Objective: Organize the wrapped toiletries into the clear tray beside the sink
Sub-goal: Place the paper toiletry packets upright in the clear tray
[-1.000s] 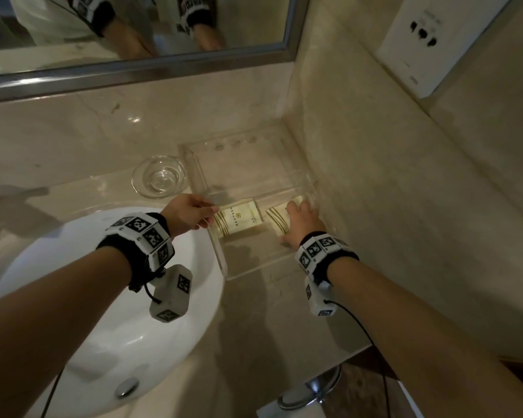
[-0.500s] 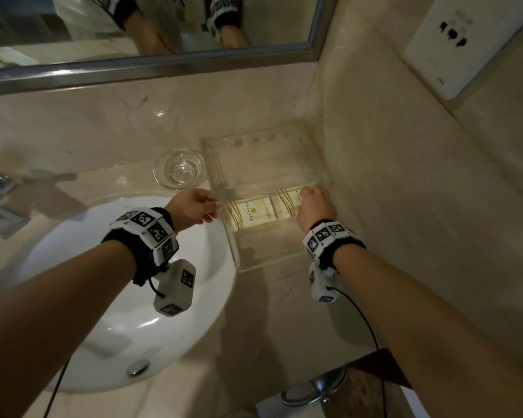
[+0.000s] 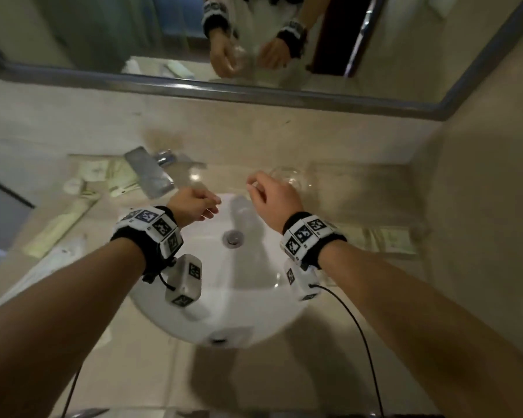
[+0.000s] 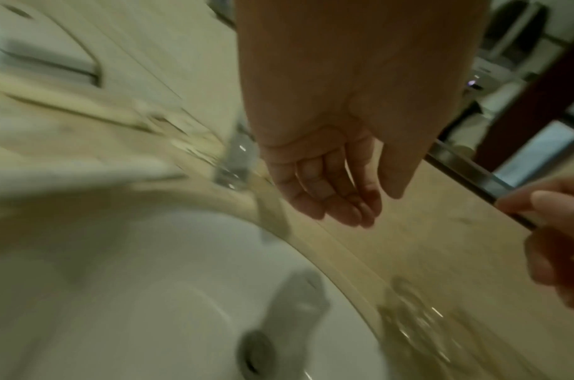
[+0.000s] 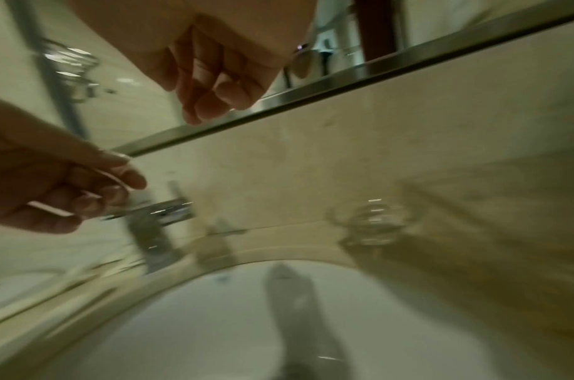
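The clear tray (image 3: 360, 200) stands right of the sink, blurred, with two wrapped packets (image 3: 385, 240) lying at its near end. Several more wrapped toiletries (image 3: 109, 176) lie left of the faucet, and long packets (image 3: 58, 224) sit nearer me. My left hand (image 3: 206, 206) hovers over the sink's back rim with relaxed, lightly curled fingers and holds nothing, as the left wrist view (image 4: 331, 195) confirms. My right hand (image 3: 263, 191) hangs beside it, left of the tray, loosely curled and empty. The right wrist view also shows it (image 5: 214, 84).
A white sink (image 3: 194, 312) with its drain (image 3: 232, 238) fills the middle. A chrome faucet (image 3: 151, 173) stands at its back left. A small glass dish (image 3: 290, 179) sits between the sink and the tray. The mirror (image 3: 103, 40) and the right wall close in the counter.
Both hands have let go of the two packets in the tray and moved left over the sink. My view has swung left, so the loose toiletries by the faucet show.
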The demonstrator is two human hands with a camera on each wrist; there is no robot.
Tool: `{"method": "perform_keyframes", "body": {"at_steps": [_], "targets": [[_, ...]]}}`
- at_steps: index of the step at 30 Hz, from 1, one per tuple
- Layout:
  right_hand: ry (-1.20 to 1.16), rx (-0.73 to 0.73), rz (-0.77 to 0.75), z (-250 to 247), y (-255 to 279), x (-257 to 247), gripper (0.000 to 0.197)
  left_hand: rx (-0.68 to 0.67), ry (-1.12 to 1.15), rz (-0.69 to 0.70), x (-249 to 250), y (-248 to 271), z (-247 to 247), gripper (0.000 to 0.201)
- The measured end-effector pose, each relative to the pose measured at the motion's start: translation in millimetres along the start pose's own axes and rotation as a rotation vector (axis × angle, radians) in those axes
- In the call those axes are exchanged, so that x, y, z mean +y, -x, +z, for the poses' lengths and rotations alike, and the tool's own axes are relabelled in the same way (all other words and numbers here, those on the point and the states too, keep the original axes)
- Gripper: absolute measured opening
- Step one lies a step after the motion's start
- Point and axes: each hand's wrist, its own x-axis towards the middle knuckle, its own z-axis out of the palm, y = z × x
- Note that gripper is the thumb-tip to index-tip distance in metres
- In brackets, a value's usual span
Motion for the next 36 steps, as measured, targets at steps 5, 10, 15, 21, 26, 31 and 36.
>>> {"method": "perform_keyframes", "body": {"at_steps": [5,10,15,21,26,31,36], "targets": [[0.034,-0.188,-0.163,70.2,-25.0,-89.2,0.021,0.185,0.085,-0.051,-59.4,26.6,-104.3,0.023],[0.016,-0.4,-0.176,139.0,-39.1,-149.7,0.023,0.33,0.086,-0.17,-131.7,55.0,-184.3,0.023],[0.11,-0.56,-0.128,199.1,-48.8,-177.6,0.03,0.414,0.095,-0.258,-188.6,64.9,-234.8,0.023],[0.251,-0.521,-0.068,253.2,-79.5,-188.5,0.047,0.436,0.075,-0.259,-225.3,52.1,-266.0,0.009],[0.275,-0.462,0.064,278.5,-117.7,-185.5,0.057,0.368,0.076,-0.252,-237.7,26.9,-281.9,0.021],[0.268,-0.539,0.131,291.9,-150.0,-176.1,0.074,0.34,0.083,-0.239,-238.9,4.9,-293.7,0.021],[0.356,-0.642,0.168,299.9,-157.8,-170.4,0.073,0.321,0.088,-0.239,-240.8,-10.2,-300.6,0.019]]}}
